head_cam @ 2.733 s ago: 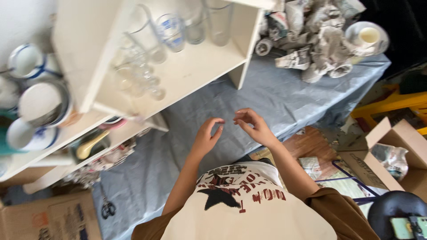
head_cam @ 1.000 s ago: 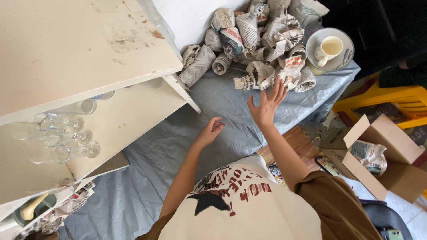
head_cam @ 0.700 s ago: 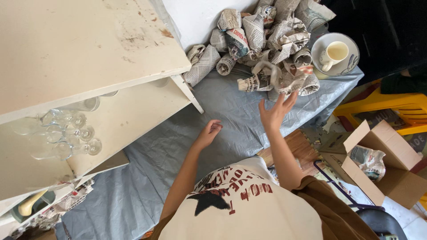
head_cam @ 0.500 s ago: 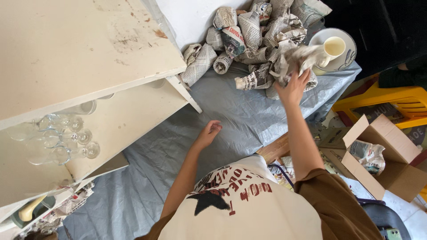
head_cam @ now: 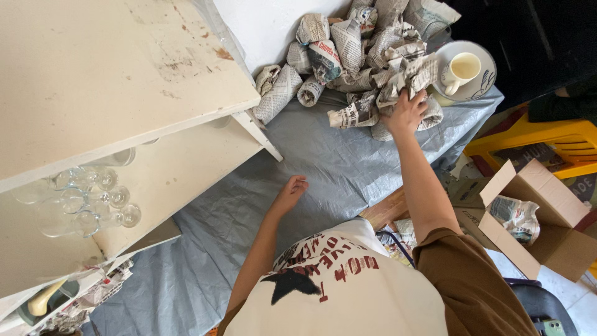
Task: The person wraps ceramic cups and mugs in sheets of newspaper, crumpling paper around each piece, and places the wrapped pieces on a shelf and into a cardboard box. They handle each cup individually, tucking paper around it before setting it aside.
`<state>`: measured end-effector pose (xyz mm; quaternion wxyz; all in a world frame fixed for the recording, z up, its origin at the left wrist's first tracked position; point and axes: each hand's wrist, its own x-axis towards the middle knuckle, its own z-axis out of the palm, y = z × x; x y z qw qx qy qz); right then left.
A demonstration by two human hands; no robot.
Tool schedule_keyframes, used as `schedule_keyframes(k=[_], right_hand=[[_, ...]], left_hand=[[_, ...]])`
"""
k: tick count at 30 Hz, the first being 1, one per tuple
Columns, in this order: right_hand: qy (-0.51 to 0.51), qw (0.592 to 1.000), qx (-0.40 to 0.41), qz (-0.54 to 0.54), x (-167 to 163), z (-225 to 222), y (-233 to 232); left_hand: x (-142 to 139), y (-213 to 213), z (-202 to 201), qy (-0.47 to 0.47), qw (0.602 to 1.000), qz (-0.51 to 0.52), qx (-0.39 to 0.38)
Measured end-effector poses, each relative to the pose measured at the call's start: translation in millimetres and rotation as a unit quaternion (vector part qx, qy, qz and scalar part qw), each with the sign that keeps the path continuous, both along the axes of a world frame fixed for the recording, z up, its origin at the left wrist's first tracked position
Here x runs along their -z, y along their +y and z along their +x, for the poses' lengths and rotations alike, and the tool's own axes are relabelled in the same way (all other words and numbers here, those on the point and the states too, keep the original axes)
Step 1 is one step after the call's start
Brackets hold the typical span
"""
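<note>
My right hand (head_cam: 405, 113) is at the upper right of the frame, grip closed over a newspaper-wrapped bundle (head_cam: 410, 73) at the front edge of the pile of wrapped items (head_cam: 348, 43), which sits heaped against the white wall at top centre. That bundle is the nearest one, so it is the easy reach. My left hand (head_cam: 291, 193) hovers mid-frame over the grey tarp (head_cam: 336, 162), fingers loosely curled, holding nothing, apart from everything. A white cup (head_cam: 461, 67) sits on a plate (head_cam: 482, 84) just right of the pile, unwrapped. White shelf unit (head_cam: 118, 81) fills the upper left; clear glasses (head_cam: 87, 202) stand grouped on its lower shelf. An open cardboard box (head_cam: 538, 218) at right holds one wrapped item, within reach.
</note>
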<state>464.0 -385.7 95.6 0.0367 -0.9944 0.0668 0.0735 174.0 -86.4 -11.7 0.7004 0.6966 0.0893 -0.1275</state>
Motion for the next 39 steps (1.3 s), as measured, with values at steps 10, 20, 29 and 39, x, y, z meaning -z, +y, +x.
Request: schedule_keyframes(k=[10,20,29,39], right_hand=[[-0.062,0.984,0.010,0.164,-11.0,3.8,-9.5],[-0.338,0.840,-0.138,0.401,-20.5,-72.3,-11.0],[0.205,0.627,-0.105,0.744,-39.8,-219.2,76.3],[0.007,0.737,-0.423,0.528,-23.4,-277.2,89.0]], left_hand=[[1.1,-4.2,-7.5,0.011,1.000,0.006,0.013],[-14.1,1.8,-24.6,-0.050,0.998,-0.035,0.002],[-107.1,-24.6,-14.4,0.018,0.912,-0.406,-0.047],[-126.9,20.9,-86.4,-0.031,0.798,-0.579,-0.163]])
